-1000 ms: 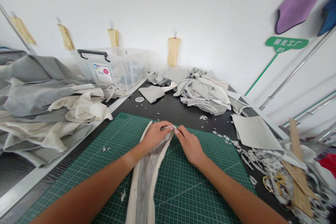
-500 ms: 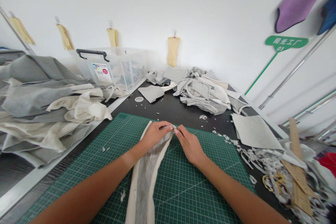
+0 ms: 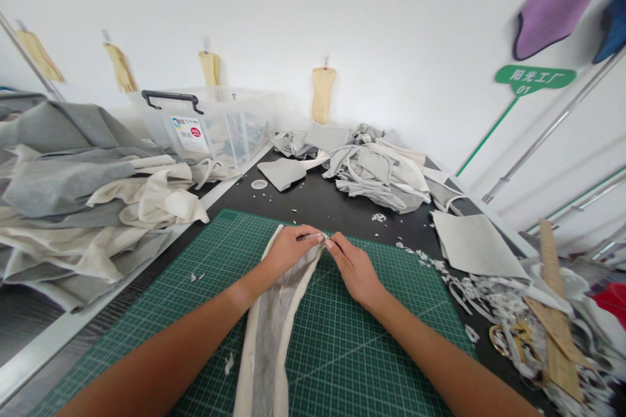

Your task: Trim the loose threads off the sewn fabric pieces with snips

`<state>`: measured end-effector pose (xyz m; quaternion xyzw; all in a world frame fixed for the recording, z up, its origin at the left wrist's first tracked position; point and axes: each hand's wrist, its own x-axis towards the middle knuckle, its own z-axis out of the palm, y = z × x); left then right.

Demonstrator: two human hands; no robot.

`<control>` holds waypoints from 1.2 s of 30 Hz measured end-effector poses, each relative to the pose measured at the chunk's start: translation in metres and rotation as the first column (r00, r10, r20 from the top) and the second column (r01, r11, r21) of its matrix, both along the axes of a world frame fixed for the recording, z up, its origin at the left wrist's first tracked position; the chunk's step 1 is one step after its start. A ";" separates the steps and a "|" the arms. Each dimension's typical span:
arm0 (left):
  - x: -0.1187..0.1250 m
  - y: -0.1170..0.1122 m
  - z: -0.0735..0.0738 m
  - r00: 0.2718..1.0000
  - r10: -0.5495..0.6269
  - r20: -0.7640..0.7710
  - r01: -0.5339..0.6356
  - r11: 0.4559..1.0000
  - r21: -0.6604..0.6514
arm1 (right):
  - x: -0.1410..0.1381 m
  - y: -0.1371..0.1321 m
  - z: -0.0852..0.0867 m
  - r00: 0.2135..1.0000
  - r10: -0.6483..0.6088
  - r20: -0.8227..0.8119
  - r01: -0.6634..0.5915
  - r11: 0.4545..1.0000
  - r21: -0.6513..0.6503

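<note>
A long fabric strip with cream edges and a grey middle lies on a green gridded cutting mat. My left hand rests on its upper end, fingers pinching the folded edge. My right hand comes in from the other side, its fingertips meeting the left ones at the strip's tip. A thin pale edge of fabric shows between the fingertips. The strip's lower end runs out of the picture at the bottom.
A black table carries piled grey and cream fabric, a grey fabric square, white scraps, gold-handled scissors and a wooden ruler. A large fabric stack and a clear plastic box stand at the left.
My hands keep nearly the same pinch at the strip's tip. The whole view has shifted only slightly.
</note>
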<state>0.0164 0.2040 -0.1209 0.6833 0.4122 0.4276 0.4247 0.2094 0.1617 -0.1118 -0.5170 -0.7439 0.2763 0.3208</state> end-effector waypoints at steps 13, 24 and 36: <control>0.001 -0.002 0.004 1.000 0.019 0.000 -0.019 1.000 0.005 | 0.001 0.002 -0.001 0.996 0.007 -0.089 -0.007 1.000 0.001; 0.000 -0.004 0.006 1.000 0.004 -0.027 -0.004 1.000 0.013 | -0.004 -0.003 0.003 0.999 -0.042 -0.015 0.042 0.999 -0.006; 0.001 -0.003 0.004 0.999 -0.014 -0.036 0.015 1.000 0.017 | -0.002 0.001 0.000 0.993 -0.035 -0.112 0.033 0.999 -0.019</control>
